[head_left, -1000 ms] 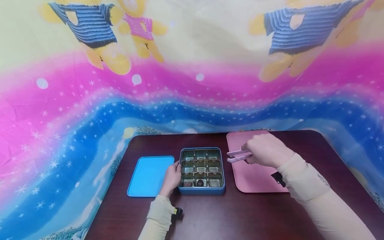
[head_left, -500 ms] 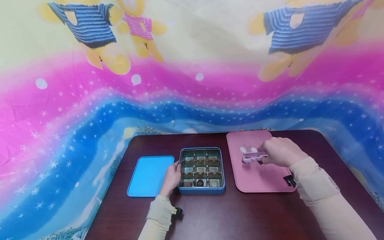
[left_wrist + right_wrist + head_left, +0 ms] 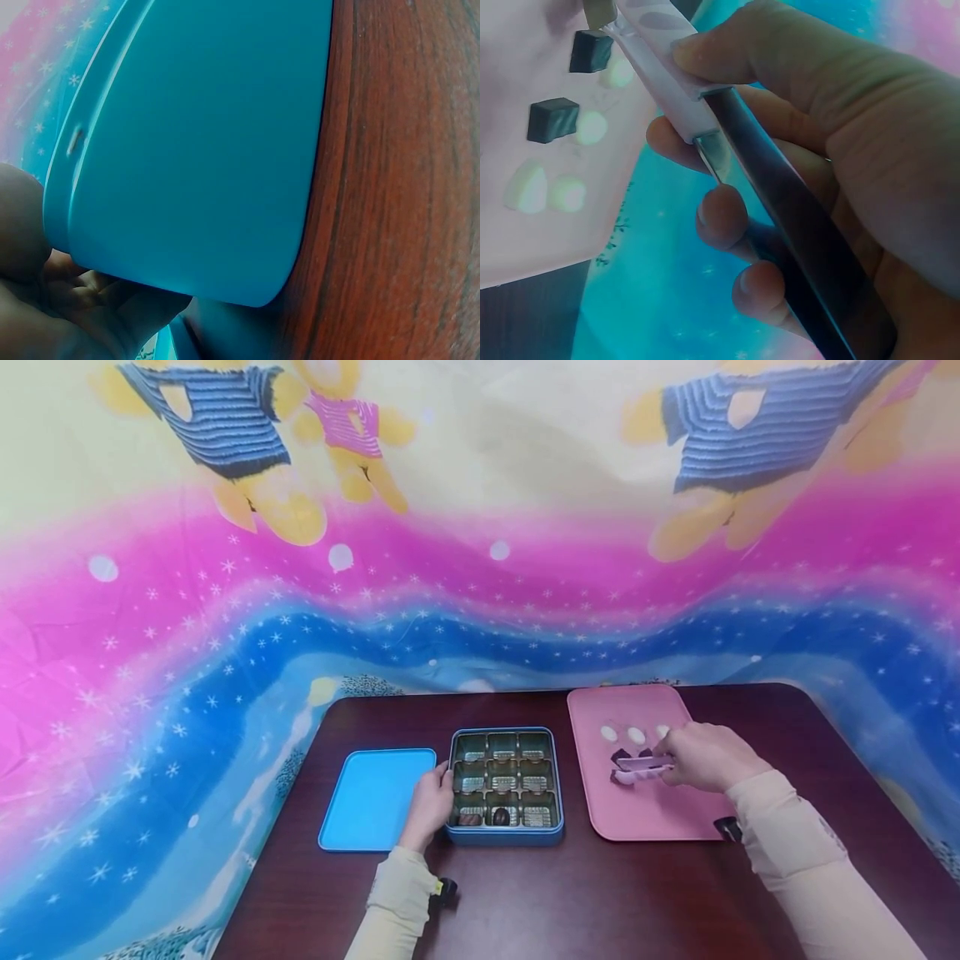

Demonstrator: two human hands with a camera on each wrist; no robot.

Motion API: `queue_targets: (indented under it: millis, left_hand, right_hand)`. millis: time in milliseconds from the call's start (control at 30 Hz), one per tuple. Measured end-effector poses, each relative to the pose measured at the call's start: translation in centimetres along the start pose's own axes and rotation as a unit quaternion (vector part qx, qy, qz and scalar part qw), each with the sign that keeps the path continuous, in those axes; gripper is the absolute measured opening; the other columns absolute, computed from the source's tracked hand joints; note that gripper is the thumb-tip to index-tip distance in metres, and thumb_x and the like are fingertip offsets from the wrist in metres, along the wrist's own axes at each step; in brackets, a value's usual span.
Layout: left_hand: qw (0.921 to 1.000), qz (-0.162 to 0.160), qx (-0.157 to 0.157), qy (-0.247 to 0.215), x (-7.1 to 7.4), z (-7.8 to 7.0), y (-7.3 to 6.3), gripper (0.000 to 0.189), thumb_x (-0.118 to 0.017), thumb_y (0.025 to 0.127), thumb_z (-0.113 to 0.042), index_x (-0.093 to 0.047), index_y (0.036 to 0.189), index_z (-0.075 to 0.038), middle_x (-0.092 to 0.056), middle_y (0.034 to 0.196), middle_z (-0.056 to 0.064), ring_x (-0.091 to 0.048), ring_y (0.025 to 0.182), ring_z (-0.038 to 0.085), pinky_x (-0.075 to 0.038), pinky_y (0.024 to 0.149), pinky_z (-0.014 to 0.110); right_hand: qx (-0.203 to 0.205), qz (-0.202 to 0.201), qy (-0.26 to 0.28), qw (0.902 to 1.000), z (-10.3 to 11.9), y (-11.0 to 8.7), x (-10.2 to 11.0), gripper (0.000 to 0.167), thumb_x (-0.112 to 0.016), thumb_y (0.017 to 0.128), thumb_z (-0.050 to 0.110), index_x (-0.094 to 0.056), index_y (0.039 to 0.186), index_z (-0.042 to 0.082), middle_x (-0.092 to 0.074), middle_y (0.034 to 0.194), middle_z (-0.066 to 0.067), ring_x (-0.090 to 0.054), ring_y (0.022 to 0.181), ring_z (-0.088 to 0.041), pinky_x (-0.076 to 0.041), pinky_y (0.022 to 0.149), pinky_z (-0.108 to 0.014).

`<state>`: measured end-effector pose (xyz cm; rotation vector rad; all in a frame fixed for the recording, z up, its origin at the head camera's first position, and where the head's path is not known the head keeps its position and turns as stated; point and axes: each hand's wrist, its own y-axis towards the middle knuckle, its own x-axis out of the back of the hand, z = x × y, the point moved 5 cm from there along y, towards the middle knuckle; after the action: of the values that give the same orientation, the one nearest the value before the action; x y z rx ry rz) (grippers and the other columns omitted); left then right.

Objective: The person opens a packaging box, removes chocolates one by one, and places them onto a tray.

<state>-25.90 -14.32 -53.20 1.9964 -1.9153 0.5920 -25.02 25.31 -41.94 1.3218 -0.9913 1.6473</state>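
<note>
In the head view, my left hand holds the left side of a blue tin. The left wrist view shows its fingers at the tin's corner. A gold divided insert lines the tin. Its front row holds one chocolate at left and another dark chocolate in the middle. My right hand grips tongs low over a pink tray. Dark chocolate cubes and several pale rounded pieces lie there. Whether the tong tips pinch a chocolate, I cannot tell.
A light blue lid lies flat left of the tin, beside my left hand. The dark wooden table runs beneath everything. A patterned cloth backdrop hangs behind the table's far edge.
My right hand and the tongs have moved right and slightly down over the pink tray, uncovering pale and dark pieces. The left hand and the tin have stayed put.
</note>
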Motion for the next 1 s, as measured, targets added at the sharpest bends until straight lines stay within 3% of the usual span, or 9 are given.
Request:
queue_targets:
  millis: [367,600,733,1000]
  left_hand:
    - [1.0000,0.006,-0.004,0.000,0.0,0.1,-0.1,0.045,-0.042,0.109,-0.014,-0.045,0.146,0.011,-0.055,0.141,0.027,-0.050,0.133,0.040,-0.043,0.107,0.055]
    - [0.9999,0.007,-0.007,-0.003,-0.1,0.3,0.0,0.044,-0.041,0.109,-0.013,-0.045,0.146,0.012,-0.057,0.138,0.027,-0.052,0.132,0.039,-0.043,0.107,0.055]
    - [0.9999,0.008,-0.006,-0.007,-0.1,0.2,-0.1,0.044,-0.042,0.109,-0.013,-0.045,0.145,0.012,-0.057,0.138,0.028,-0.053,0.130,0.039,-0.044,0.106,0.055]
    - [1.0000,0.006,-0.006,-0.005,0.0,0.1,0.1,0.044,-0.042,0.109,-0.015,-0.046,0.146,0.011,-0.058,0.138,0.026,-0.053,0.130,0.038,-0.045,0.105,0.055]
  right_hand:
    - [0.008,-0.014,-0.012,0.9998,-0.5,-0.2,-1.3,0.012,-0.085,0.074,0.023,-0.077,0.083,0.020,-0.058,0.067,0.010,-0.047,0.058,-0.014,-0.044,0.057,-0.038]
    - [-0.012,-0.010,-0.010,0.9998,-0.8,-0.4,-1.6,0.027,-0.085,0.069,0.026,-0.079,0.094,0.015,-0.059,0.070,0.008,-0.049,0.061,-0.016,-0.045,0.057,-0.040]
    - [-0.021,-0.017,-0.006,0.9996,-0.8,-0.8,-0.6,0.032,-0.085,0.071,0.029,-0.079,0.098,0.012,-0.063,0.073,0.005,-0.052,0.062,-0.016,-0.046,0.057,-0.039]
    - [-0.007,-0.085,-0.019,0.9962,0.9,-1.8,3.6,0.030,-0.082,0.074,0.024,-0.076,0.102,0.018,-0.057,0.064,0.008,-0.045,0.054,-0.013,-0.036,0.047,-0.032]
